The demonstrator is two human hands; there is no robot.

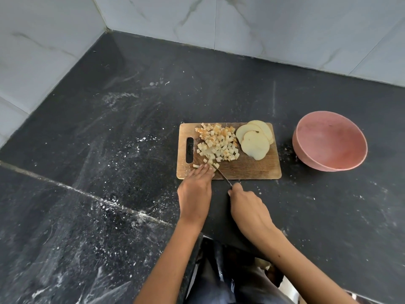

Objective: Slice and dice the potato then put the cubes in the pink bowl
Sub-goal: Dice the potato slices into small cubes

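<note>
A rectangular wooden cutting board [247, 170] with a slot handle at its left end lies on a dark speckled stone countertop [109, 150] dusted with white flecks; pale marble-patterned wall tiles [263, 23] rise behind the counter. On the left and middle of the board sits a heap of small pale potato cubes [217, 142], some with a browned face; just to their right, toward the board's far right corner, lie several overlapping round potato slices [255, 144], uncut. A round pink bowl [306, 156] stands on the counter to the right of the board, apart from it, and its inside shows no cubes.

The left hand [195, 189] reaches onto the board's near left edge with fingers laid fairly straight, the fingertips pressing on a few potato pieces at the near side of the heap (what exactly lies under them is hidden); the right hand [247, 207] hovers over the counter just off the board's near edge, its fingers curled round the handle of a thin-bladed knife [221, 173]; the blade slants up and left, its tip meeting the pieces beside the left fingertips.
</note>
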